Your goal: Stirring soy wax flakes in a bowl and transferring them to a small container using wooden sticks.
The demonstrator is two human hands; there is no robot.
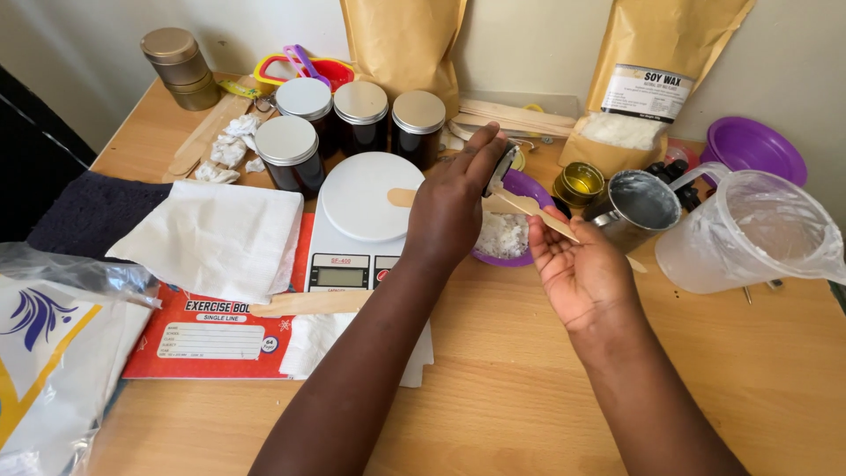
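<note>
While tilted over a purple bowl (520, 188) of white wax flakes (500, 236), held in the left hand (448, 211) with fingers closed round it: a small dark container (500, 170), mouth angled down, apparently so contents drop into the bowl. Lying across the half-open right hand (577, 269), palm up: a flat wooden stick (538, 213), pinched lightly, tip just beside the container's mouth as if for scraping. Just left of the bowl, a white kitchen scale (357, 211); behind it, four dark lidded jars (357, 119). To the right, near the wrist: a metal pouring pot (636, 207), a small gold tin (579, 185), a clear plastic jug (749, 231). Crowded back and sides, with a folded white cloth (216, 236) over a red exercise book (207, 335) at left; bare wooden table (502, 388) toward the near edge, room enough for both forearms to draw back
</note>
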